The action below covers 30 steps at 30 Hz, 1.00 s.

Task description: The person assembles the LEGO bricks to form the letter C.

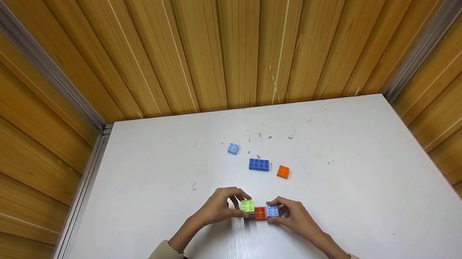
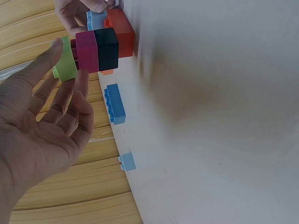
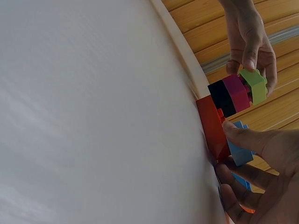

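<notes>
My left hand (image 1: 219,206) pinches a lime green brick (image 1: 247,206) between thumb and fingers. In the left wrist view that brick tilts at the top of a magenta brick (image 2: 87,52), some of whose studs show between the two. Under the magenta brick comes a black or very dark brick (image 2: 107,49), mounted on one end of a long red brick (image 1: 260,213) on the table. A light blue brick (image 1: 272,210) sits on the red brick's other end. My right hand (image 1: 297,216) grips around this end, thumb and fingers on opposite sides.
Beyond the hands, an orange brick (image 1: 283,171), a blue brick with two rows of studs (image 1: 259,164) and another light blue brick (image 1: 233,148) lie apart on the white table (image 1: 156,163). Wood-patterned panels (image 1: 209,45) enclose the table's back and sides.
</notes>
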Tool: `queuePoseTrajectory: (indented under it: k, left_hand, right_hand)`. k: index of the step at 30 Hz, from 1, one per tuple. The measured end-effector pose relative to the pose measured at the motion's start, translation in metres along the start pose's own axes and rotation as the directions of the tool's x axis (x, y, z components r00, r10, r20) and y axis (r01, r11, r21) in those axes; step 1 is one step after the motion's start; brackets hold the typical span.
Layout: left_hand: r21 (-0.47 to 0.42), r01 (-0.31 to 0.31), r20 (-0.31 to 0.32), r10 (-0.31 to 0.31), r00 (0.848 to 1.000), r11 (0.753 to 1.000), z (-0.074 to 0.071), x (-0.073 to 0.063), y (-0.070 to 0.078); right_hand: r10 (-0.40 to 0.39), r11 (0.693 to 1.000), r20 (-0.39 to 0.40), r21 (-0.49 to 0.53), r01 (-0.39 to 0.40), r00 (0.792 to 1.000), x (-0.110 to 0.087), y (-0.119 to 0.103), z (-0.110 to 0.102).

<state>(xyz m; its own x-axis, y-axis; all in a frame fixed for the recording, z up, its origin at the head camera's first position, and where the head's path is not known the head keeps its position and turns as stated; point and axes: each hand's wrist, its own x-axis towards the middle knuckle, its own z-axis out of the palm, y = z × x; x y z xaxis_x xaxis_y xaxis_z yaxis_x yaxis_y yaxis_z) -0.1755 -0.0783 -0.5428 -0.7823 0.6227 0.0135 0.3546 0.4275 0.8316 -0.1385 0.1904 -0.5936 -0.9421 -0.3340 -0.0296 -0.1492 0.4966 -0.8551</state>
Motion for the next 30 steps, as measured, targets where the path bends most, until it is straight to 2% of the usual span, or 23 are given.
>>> queuePoseTrajectory:
  k: [6, 14, 21, 24, 27, 30]
  left_hand:
    - [-0.011, 0.035, -0.013, -0.035, 0.999, 0.999, 0.001, 0.001, 0.004]
    - [0.15, 0.107, -0.012, -0.106, 0.994, 0.983, -0.001, 0.001, 0.013]
    - [0.257, 0.179, -0.039, -0.175, 0.984, 0.95, 0.003, 0.003, 0.021]
    - [0.314, 0.184, -0.039, -0.181, 0.983, 0.931, 0.003, 0.005, 0.024]
    - [0.367, 0.164, -0.033, -0.164, 0.986, 0.915, 0.003, 0.006, 0.025]
    - [0.388, 0.14, -0.016, -0.145, 0.989, 0.911, 0.0, 0.008, 0.025]
  right_hand:
    - [-0.001, 1.0, -0.004, 0.005, 0.001, 1.0, -0.001, 0.0, 0.0]
    - [-0.02, 1.0, -0.004, 0.0, 0.02, 1.0, -0.002, 0.0, 0.0]
    - [0.019, 1.0, -0.004, -0.012, -0.019, 1.0, -0.003, 0.0, 0.001]
    - [0.031, 0.999, -0.006, -0.01, -0.031, 0.999, -0.002, 0.0, 0.001]
    - [0.022, 1.0, -0.008, -0.008, -0.022, 1.0, 0.0, 0.001, 0.001]
    - [0.0, 1.0, -0.008, -0.006, 0.0, 1.0, 0.002, 0.002, 0.001]
